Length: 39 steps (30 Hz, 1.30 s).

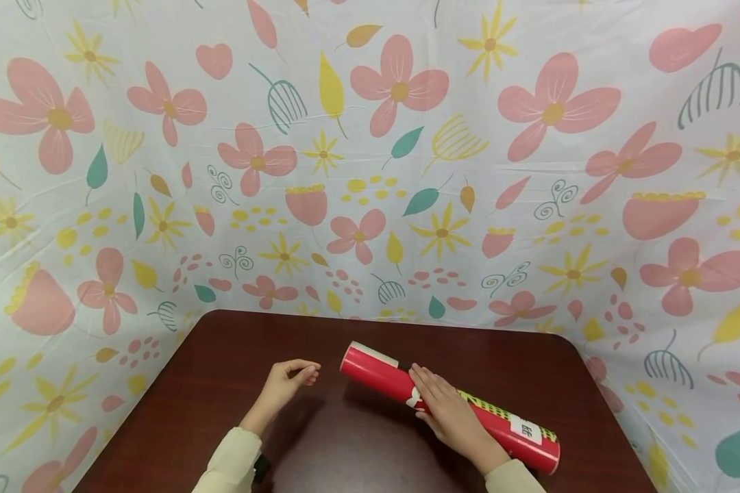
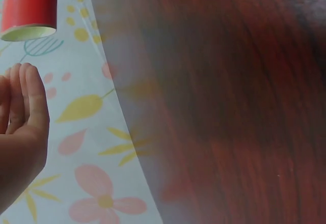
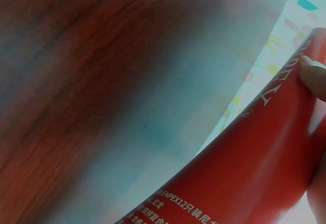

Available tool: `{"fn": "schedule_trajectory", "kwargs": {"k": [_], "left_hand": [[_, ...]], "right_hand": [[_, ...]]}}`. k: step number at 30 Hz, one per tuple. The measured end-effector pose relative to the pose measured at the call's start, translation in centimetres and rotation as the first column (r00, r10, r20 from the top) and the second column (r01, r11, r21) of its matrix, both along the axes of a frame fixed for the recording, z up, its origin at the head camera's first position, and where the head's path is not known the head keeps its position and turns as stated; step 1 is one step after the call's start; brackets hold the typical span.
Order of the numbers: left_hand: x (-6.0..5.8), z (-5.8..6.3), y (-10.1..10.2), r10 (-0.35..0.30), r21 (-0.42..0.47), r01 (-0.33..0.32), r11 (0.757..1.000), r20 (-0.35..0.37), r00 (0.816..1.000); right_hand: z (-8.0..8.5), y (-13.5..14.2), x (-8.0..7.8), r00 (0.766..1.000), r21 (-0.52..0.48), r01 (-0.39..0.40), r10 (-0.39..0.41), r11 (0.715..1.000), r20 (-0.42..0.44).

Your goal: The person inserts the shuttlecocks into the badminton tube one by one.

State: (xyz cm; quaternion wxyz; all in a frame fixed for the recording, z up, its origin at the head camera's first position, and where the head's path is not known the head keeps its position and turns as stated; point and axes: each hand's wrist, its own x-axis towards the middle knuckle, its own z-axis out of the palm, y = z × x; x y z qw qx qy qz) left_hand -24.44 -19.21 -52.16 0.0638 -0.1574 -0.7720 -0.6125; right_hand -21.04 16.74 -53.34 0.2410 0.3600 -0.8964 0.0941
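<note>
A long red shuttlecock tube (image 1: 376, 375) with yellow-and-black patterning and a white label is held slantwise over the table, its far end up and to the left. My right hand (image 1: 449, 416) grips it round the middle, fingers across the top. In the right wrist view the thumb lies along the red side of the tube (image 3: 254, 158), near pale lettering. Left of the tube's far end, my left hand (image 1: 290, 380) hovers with loosely bent fingers and nothing in them. In the left wrist view, the tube's end (image 2: 30, 32) shows a pale face above the fingertips.
A dark reddish-brown wooden table (image 1: 253, 342) spreads beneath both hands. Behind it and at both sides hangs a white cloth (image 1: 358, 171) printed with flowers and leaves. A small dark object (image 1: 261, 469) shows beside the left sleeve.
</note>
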Motion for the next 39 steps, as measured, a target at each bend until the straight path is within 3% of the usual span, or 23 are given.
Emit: {"fn": "schedule_trajectory", "kwargs": {"k": [6,13,24,32,39], "left_hand": [[0.8,0.3,-0.1,0.074,0.037,-0.077,0.996,0.085,0.994],[1.4,0.6,0.2,0.089,0.056,-0.099,0.993,0.16,0.983],[1.8,0.0,0.4,0.088,0.058,-0.1,0.993,0.182,0.979],[1.7,0.0,1.2,0.088,0.073,-0.101,0.992,0.165,0.982],[2.2,1.9,2.1,0.133,0.043,-0.141,0.989,0.153,0.979]], "right_hand": [[-0.5,0.0,-1.3,1.0,-0.025,0.001,0.0,1.0,0.01],[-1.2,0.4,-2.5,0.997,-0.007,0.02,-0.019,1.0,0.07],[-2.4,0.6,-2.7,0.976,0.07,0.047,-0.061,0.996,0.209],[-2.3,0.9,-2.7,0.974,0.091,0.061,-0.079,0.994,0.213],[-1.9,1.2,-2.6,0.967,0.108,0.065,-0.089,0.992,0.24]]}}
